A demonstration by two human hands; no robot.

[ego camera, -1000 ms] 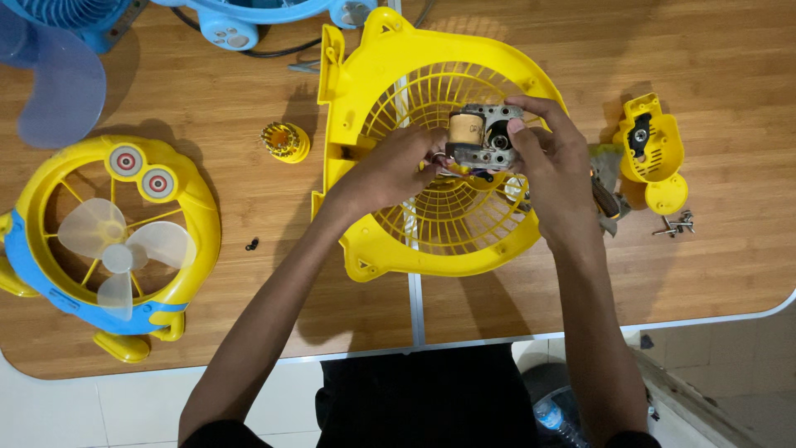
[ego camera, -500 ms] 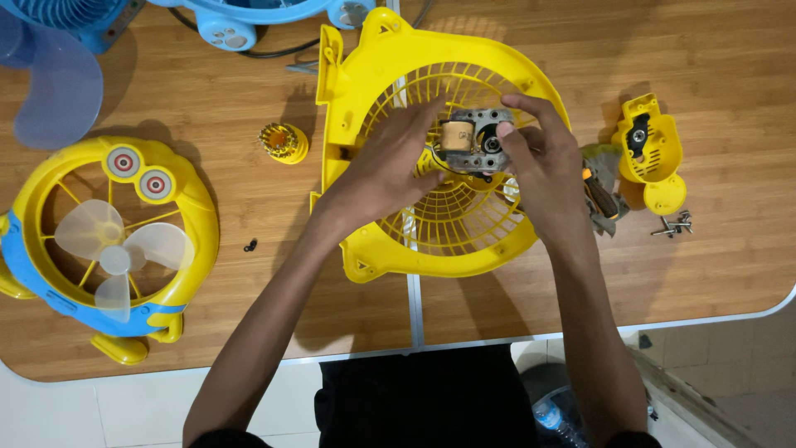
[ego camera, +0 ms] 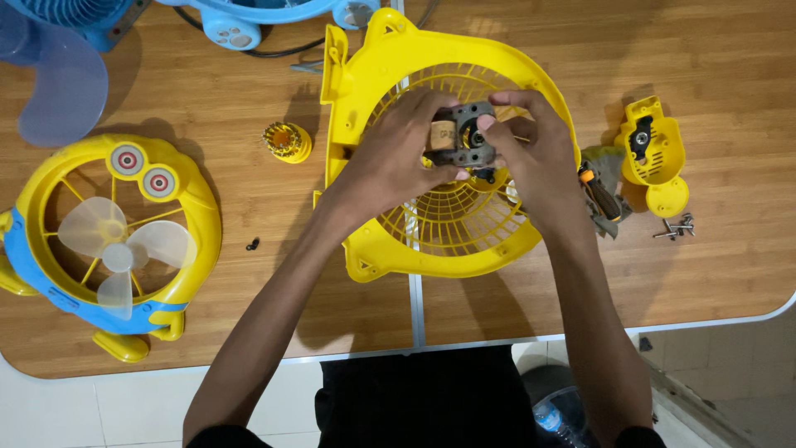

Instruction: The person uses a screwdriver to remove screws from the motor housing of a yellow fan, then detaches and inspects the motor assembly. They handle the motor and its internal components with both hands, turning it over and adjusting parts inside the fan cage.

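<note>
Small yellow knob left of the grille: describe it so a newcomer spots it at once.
Start at the big yellow fan grille in the middle of the wooden table, where both hands hold a grey motor. Look just left of the grille's edge: the small yellow knob stands alone on bare wood. It is round and ribbed, unlike the tiny dark screw below it.

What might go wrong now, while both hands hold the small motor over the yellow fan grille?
The motor is held only by the fingers of the left hand and right hand; it may slip onto the thin yellow grille. The loose screws lie near the table edge and may roll off.
</note>
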